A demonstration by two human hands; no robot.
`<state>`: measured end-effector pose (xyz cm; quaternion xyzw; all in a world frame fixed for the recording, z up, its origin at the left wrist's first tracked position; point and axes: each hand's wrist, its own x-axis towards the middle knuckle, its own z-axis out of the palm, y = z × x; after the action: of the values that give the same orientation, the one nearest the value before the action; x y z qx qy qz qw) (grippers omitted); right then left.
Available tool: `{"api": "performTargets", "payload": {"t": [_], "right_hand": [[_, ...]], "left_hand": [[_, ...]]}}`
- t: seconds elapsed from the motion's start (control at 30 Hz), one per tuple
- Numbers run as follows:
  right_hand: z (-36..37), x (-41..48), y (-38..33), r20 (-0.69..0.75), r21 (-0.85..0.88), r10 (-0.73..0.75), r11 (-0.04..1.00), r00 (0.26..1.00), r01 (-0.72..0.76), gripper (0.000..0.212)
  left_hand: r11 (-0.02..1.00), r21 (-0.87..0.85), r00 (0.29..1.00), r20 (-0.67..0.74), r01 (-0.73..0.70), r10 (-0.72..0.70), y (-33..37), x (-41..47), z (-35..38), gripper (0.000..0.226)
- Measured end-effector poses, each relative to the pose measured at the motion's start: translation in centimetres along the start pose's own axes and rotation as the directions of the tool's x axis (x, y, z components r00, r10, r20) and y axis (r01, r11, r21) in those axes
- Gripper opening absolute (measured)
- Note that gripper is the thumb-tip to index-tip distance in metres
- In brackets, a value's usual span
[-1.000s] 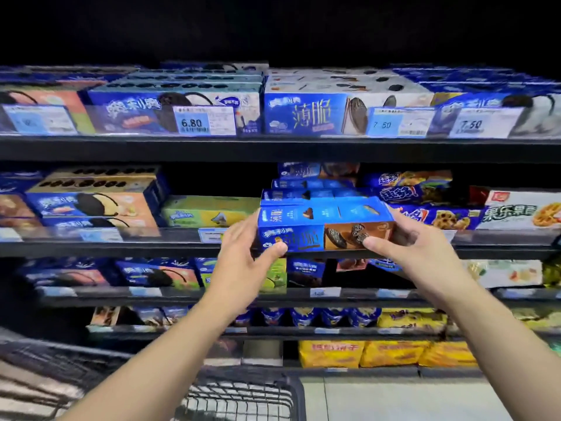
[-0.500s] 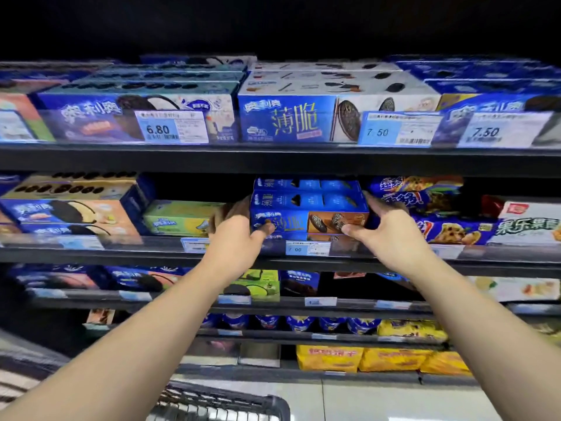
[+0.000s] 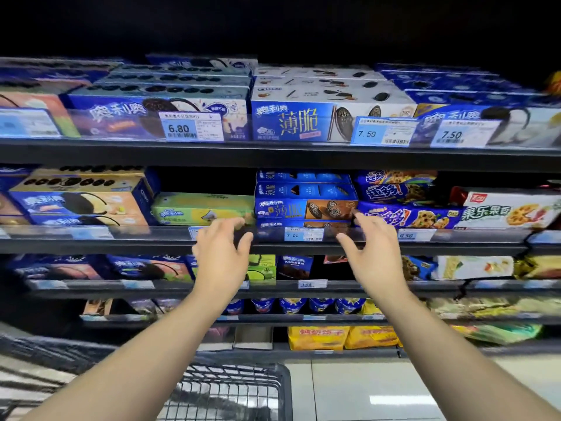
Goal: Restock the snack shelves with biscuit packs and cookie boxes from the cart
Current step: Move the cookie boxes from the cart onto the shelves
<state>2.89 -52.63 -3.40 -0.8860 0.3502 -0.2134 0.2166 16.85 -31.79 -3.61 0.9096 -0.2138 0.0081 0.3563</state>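
Blue-and-brown cardboard cookie box [image 3: 305, 209]: shelved atop its matching stack on the black metal shelf [image 3: 121, 244], beside a green cardboard box [image 3: 203, 209]; left hand [image 3: 223, 253] and right hand [image 3: 375, 253] spread, holding nothing, just before it; black wire cart [image 3: 230, 390] below, remaining stock unseen.

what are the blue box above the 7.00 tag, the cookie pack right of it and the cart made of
Blue box: likely printed cardboard, semi-gloss; crisp flat edges. Cookie pack: probably glossy plastic film; rounded, soft outline. Cart: seems metal wire; thin grid mesh.
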Motion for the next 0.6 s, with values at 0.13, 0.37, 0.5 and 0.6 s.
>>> {"api": "performTargets", "payload": {"t": [0.13,0.37,0.5,0.6], "right_hand": [[0.2,-4.2,-1.9,-0.09,0.093,0.058,0.994,0.994,-0.049,0.044],[6.8,-15.4,-10.0,0.039,0.234,-0.125,0.966,0.991,0.113,0.014],[11.9,-22.3,-14.2,0.231,0.299,-0.206,0.945,0.951,0.133,0.014],[15.4,-27.1,-15.1,0.412,0.318,-0.201,0.946,0.889,0.067,0.014]], "left_hand": [[0.996,-0.06,0.996,0.061,-0.062,0.066,-3.2,-2.7,-2.4,0.021],[0.993,0.09,0.982,0.176,-0.078,0.061,-13.0,-8.5,-7.9,0.015],[0.984,0.169,0.963,0.27,-0.06,0.013,-19.4,-12.3,-10.8,0.014],[0.982,0.186,0.924,0.378,-0.013,-0.06,-23.9,-16.0,-11.8,0.015]]}}
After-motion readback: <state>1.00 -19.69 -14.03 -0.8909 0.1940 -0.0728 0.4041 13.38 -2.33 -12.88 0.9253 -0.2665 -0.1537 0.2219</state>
